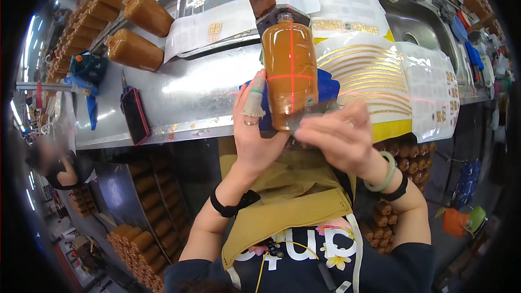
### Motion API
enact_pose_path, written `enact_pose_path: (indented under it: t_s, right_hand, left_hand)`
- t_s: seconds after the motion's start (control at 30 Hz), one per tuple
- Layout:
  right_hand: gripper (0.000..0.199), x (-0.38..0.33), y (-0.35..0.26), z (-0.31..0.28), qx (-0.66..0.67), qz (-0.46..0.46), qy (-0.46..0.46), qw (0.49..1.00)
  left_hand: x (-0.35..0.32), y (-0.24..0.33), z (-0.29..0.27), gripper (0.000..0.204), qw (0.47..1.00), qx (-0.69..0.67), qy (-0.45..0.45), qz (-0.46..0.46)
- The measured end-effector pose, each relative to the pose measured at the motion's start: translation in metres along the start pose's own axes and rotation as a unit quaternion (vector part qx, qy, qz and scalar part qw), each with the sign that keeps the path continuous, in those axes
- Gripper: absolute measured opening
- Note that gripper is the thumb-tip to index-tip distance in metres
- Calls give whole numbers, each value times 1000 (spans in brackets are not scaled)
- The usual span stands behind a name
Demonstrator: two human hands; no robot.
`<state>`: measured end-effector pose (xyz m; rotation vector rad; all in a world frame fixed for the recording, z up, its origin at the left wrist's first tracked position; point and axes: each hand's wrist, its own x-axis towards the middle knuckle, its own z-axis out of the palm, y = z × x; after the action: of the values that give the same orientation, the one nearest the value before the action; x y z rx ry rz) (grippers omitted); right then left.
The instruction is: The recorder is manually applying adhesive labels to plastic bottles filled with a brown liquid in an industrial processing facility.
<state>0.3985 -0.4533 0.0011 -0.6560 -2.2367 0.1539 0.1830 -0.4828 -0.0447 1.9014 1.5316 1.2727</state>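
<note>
A brown glazed bottle [290,54] lies on its side on a blue cloth [329,84], its neck pointing away from me. Red light lines cross on its front. My left hand [254,122] grips the bottle's left side and near end; one finger wears a whitish cover. A small dark mark with green shows low on the bottle's right. Close to the bottle's base is my right hand [342,133], blurred by motion, a pale green bangle on its wrist. Whether it holds anything cannot be made out.
Gold strips on a sheet [374,76] and a sticker sheet [434,92] lie right. A metal tray [187,8] with white paper, two brown bottles [135,50] and a phone [134,115] are left. A sink [420,24] stands far right; stacked bottles [138,252] sit below.
</note>
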Motion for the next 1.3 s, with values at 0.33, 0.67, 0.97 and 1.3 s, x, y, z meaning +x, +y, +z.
enact_pose_path:
  t_s: [0.33,0.67,0.97,1.3]
  right_hand:
    - [31,10,-11,0,27,-30,-9,999]
    - [28,17,-14,-4,-19,133,96,986]
    - [30,10,-1,-1,-84,117,86,986]
    - [38,13,3,-2,-50,1,29,998]
  left_hand:
    - [1,-4,-1,93,1000,-13,-15,-14]
    - [3,8,-3,96,1000,24,1,-11]
    - [5,12,-1,98,998,36,28,40]
    - [8,18,-3,92,998,25,26,44]
